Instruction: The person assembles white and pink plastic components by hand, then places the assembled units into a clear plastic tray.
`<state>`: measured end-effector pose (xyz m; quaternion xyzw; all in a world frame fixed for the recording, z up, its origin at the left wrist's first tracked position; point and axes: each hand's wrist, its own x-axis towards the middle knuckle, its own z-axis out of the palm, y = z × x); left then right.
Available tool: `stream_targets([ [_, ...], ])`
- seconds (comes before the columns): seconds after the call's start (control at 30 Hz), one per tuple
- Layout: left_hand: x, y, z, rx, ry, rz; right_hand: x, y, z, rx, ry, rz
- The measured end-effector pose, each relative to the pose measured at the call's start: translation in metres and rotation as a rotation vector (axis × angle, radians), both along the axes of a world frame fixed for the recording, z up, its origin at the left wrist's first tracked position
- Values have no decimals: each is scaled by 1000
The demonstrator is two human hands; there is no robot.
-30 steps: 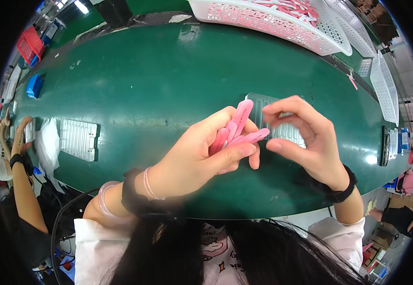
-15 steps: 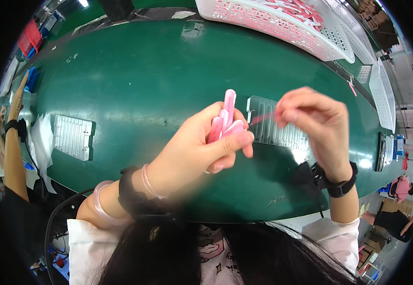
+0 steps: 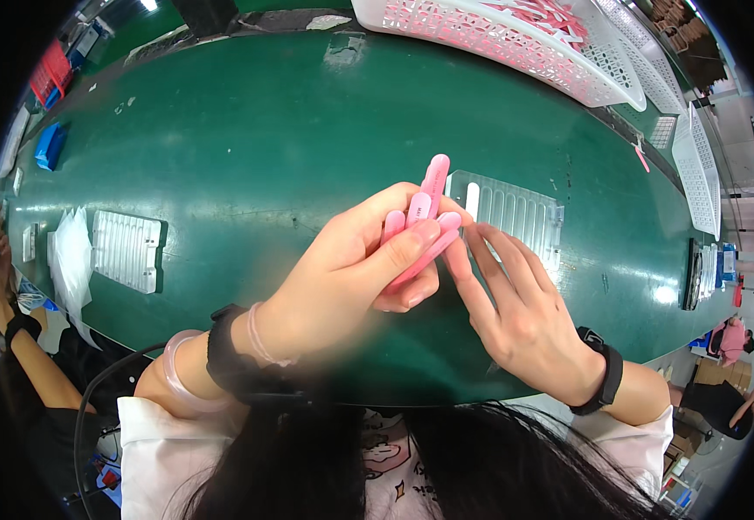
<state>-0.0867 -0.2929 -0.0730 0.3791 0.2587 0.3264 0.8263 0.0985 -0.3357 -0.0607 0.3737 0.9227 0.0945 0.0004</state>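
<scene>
My left hand (image 3: 385, 247) is closed around several pink round-ended strips (image 3: 434, 184) that look like nail files. They fan out between thumb and fingers, their tips pointing upward. Close beside it on the right, my right hand (image 3: 520, 316) has its fingers stretched and apart, with the fingertips near the strips and the left fingers; whether they touch cannot be made out. Just beyond both hands lies a clear slotted tray (image 3: 524, 212). A white round-ended strip (image 3: 473, 201) sits at its leftmost slot, its lower end hidden by fingers.
Another clear slotted tray (image 3: 126, 251) lies at the left beside clear plastic bags (image 3: 72, 251). A white perforated basket (image 3: 498, 54) of pink and white strips stands at the far right. A co-worker's arm (image 3: 43, 368) is at the left edge, below a blue box (image 3: 50, 146).
My right hand has come down and left to the left hand, its pinch opened. A white strip now shows in the nearer tray. The co-worker's arm at the left has drawn back.
</scene>
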Motion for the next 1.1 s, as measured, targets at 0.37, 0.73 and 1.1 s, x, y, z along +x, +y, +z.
stream_targets([
  [0.37,3,-2,3,21,29,-23,-6,19,18,-766,1162,-483],
  [0.73,3,-1,4,66,89,-61,3,24,15,-781,1391,-432],
  [1.1,4,0,-5,-124,43,31,18,22,-5,48,236,-55],
])
